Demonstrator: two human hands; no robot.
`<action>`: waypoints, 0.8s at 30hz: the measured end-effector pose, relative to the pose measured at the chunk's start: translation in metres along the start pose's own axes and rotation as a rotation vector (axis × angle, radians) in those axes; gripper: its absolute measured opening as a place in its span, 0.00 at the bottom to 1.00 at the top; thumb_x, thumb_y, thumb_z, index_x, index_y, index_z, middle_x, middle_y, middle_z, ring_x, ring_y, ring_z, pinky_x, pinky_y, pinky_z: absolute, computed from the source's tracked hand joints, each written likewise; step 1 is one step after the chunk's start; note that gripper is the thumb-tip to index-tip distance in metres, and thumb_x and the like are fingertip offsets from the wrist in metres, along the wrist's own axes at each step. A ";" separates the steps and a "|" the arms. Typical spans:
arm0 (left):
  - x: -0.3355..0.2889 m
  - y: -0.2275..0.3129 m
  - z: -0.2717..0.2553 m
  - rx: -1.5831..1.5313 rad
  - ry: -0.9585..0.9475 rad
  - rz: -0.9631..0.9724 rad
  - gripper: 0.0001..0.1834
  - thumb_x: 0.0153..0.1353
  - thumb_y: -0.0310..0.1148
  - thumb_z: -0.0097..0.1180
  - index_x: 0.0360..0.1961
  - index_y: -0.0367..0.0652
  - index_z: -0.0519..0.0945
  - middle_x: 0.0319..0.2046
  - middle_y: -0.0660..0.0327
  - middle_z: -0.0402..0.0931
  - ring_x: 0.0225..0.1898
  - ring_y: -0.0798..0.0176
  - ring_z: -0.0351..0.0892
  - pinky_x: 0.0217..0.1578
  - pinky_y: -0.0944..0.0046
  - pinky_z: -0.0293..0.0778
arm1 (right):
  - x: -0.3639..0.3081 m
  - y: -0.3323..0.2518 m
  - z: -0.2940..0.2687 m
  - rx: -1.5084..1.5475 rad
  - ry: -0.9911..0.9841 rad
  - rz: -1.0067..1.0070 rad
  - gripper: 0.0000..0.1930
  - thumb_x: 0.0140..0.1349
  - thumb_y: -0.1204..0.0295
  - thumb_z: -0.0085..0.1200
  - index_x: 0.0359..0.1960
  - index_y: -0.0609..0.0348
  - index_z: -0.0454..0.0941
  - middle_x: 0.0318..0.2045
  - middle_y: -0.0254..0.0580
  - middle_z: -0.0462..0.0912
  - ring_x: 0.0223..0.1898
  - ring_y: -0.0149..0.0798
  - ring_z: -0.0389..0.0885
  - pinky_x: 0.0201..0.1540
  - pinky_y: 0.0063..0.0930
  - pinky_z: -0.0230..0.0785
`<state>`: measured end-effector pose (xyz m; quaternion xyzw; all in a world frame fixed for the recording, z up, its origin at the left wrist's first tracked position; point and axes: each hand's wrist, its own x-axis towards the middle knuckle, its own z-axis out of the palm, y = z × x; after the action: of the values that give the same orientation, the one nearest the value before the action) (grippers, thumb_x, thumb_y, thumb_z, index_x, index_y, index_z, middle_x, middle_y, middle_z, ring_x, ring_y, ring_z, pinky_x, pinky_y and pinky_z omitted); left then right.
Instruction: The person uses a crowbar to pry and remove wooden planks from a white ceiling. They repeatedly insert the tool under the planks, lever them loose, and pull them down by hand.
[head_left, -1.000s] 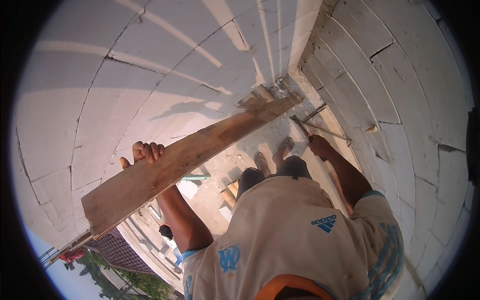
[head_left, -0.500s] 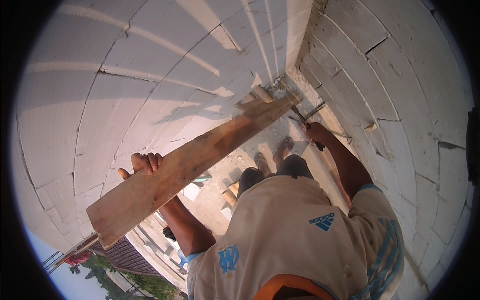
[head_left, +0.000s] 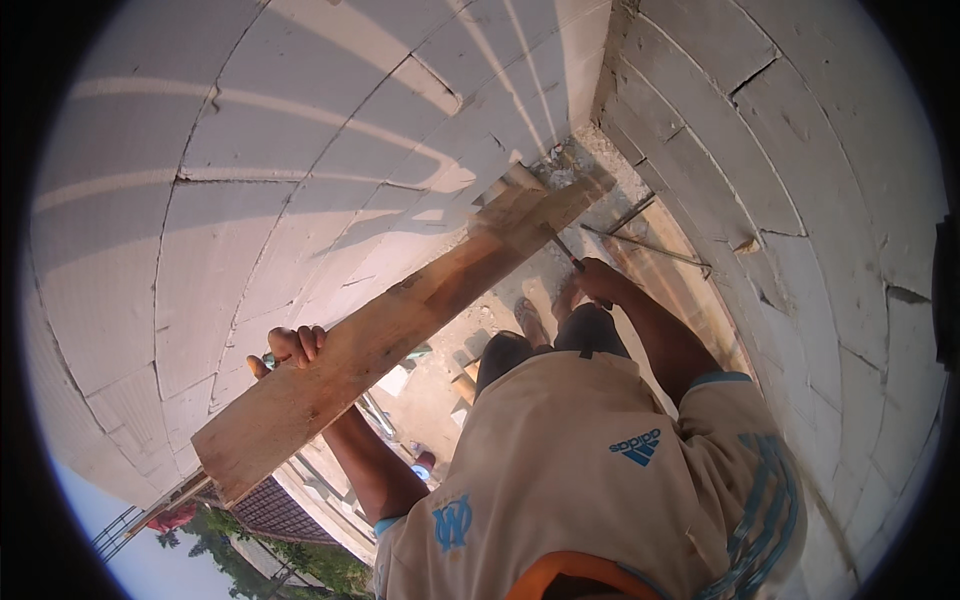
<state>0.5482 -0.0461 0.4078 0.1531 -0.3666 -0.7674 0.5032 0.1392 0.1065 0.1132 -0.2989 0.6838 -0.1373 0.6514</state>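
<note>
A long wooden board slants across the view, its near end at lower left and its far end by the wall corner. My left hand is closed round the board's far long edge close to the near end, fingertips showing over it and the palm hidden behind. A small green thing shows by the thumb, too little to name. My right hand is closed on the handle of what looks like a hammer. The hammer's head end is at the board's near long edge, toward its far end; I cannot tell whether they touch.
Pale block walls rise on the left and right, meeting at a far corner with rubble. Thin metal bars jut near the right wall. My sandalled feet stand on the dusty floor below. A tiled roof and trees lie outside at lower left.
My right hand has come left and nearer to me, bringing the hammer's head end from the board's far tip to its long edge. The board has slid slightly right in view.
</note>
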 end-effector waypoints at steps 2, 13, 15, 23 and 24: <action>-0.005 -0.005 -0.001 -0.010 0.026 0.024 0.35 0.70 0.60 0.37 0.50 0.36 0.78 0.19 0.58 0.70 0.27 0.62 0.64 0.41 0.60 0.62 | -0.002 0.012 -0.008 -0.028 -0.051 0.037 0.16 0.56 0.71 0.52 0.43 0.72 0.72 0.23 0.50 0.79 0.16 0.44 0.78 0.16 0.37 0.70; -0.062 -0.003 -0.060 -0.057 0.240 0.134 0.29 0.61 0.58 0.49 0.42 0.38 0.78 0.20 0.62 0.65 0.28 0.61 0.64 0.46 0.55 0.63 | 0.035 0.030 0.051 1.120 0.172 0.243 0.21 0.62 0.61 0.60 0.46 0.65 0.69 0.28 0.47 0.76 0.23 0.44 0.81 0.20 0.42 0.75; -0.083 -0.002 -0.076 -0.045 0.310 0.156 0.28 0.59 0.57 0.50 0.41 0.38 0.77 0.20 0.63 0.64 0.28 0.61 0.64 0.49 0.53 0.63 | 0.045 0.024 0.057 1.157 0.187 0.237 0.26 0.62 0.57 0.61 0.50 0.66 0.68 0.32 0.49 0.76 0.26 0.46 0.82 0.21 0.43 0.77; -0.176 0.009 -0.120 -0.066 0.308 0.073 0.31 0.60 0.55 0.52 0.49 0.35 0.72 0.37 0.58 0.68 0.46 0.58 0.64 0.63 0.46 0.58 | 0.091 -0.017 0.090 1.237 0.153 0.220 0.23 0.64 0.59 0.57 0.50 0.66 0.71 0.38 0.54 0.79 0.30 0.51 0.84 0.27 0.50 0.81; -0.182 0.012 -0.120 -0.061 0.248 0.022 0.32 0.61 0.55 0.51 0.52 0.35 0.70 0.40 0.57 0.68 0.50 0.57 0.64 0.65 0.46 0.56 | 0.094 -0.022 0.092 1.234 0.140 0.236 0.21 0.64 0.60 0.57 0.50 0.65 0.71 0.39 0.54 0.79 0.31 0.52 0.84 0.27 0.51 0.81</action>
<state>0.7097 0.0628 0.3096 0.2272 -0.2798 -0.7479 0.5575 0.2359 0.0527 0.0391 0.2190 0.5481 -0.4529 0.6682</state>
